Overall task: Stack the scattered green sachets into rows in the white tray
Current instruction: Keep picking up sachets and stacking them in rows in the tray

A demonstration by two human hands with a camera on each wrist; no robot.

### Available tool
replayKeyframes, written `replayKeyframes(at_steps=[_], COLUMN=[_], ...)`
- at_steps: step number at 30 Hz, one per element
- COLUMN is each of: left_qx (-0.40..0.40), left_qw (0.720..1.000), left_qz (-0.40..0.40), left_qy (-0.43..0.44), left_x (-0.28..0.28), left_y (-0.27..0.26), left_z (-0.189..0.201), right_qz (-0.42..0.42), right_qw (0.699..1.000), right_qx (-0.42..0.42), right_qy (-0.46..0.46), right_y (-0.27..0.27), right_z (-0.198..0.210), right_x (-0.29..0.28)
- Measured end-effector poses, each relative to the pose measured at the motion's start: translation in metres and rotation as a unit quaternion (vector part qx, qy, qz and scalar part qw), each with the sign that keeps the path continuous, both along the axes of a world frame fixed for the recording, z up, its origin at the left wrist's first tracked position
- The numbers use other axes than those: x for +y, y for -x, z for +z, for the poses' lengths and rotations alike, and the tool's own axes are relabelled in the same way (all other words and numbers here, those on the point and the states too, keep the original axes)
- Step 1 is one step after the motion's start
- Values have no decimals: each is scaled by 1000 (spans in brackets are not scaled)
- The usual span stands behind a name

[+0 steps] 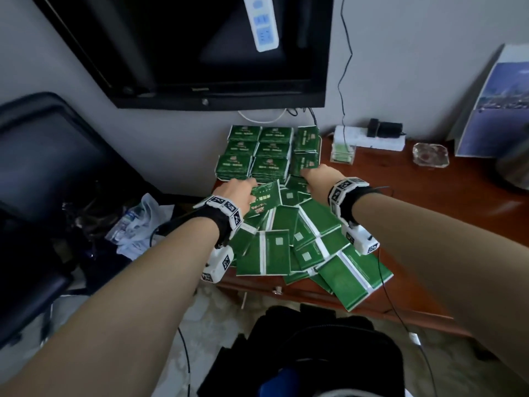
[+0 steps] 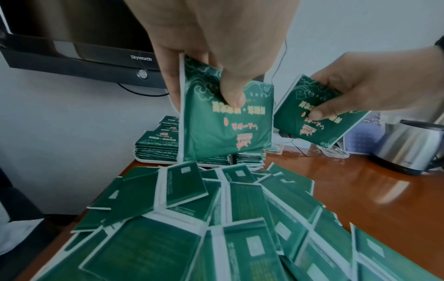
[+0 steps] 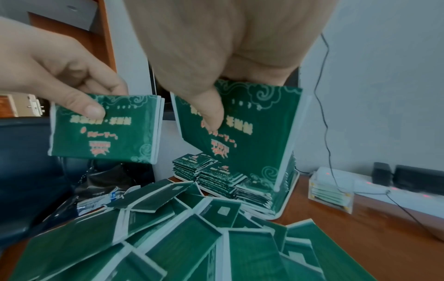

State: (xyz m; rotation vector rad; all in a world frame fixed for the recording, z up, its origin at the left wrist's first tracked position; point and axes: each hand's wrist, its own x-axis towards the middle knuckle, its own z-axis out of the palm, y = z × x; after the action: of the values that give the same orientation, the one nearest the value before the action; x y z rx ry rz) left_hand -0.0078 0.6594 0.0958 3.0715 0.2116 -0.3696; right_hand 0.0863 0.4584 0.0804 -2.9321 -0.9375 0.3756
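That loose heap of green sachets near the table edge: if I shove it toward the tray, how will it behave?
The loose sachets would probably slide and fan apart rather than move together: they lie overlapped at odd angles. Their faces look glossy, so likely slippery. A few overhang the table edge and might drop.

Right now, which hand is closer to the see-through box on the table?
Right. The right hand hovers just left of the clear box; the left hand is farther away, across the sachet pile.

We see green sachets (image 2: 225,121) with white edges, pale cloud swirls and what may be orange lettering, on a reddish-brown table (image 1: 400,190).
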Motion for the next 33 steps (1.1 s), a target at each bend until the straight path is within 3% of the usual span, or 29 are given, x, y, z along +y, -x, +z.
replayKeyframes(at_steps=[9,15,23,33], left_qx=[-6,-9,-44,-55], left_qw=[1000,998,995,990], left_qz=[5,-54,-88,-130], left_qy=[-1,-26,-19,-15], left_x=[73,120,187,210], left_y=[-48,-105,-185,-236], left_z=[3,-5,-44,-83], right_qz=[-2,-52,-131,-112], right_qw=[999,998,990,992], right_qx=[37,37,46,23], right_qy=[7,20,16,47], right_y=[-36,-69,-108,-154], right_z=[5,3,-19,-65], right_x=[78,116,146,177])
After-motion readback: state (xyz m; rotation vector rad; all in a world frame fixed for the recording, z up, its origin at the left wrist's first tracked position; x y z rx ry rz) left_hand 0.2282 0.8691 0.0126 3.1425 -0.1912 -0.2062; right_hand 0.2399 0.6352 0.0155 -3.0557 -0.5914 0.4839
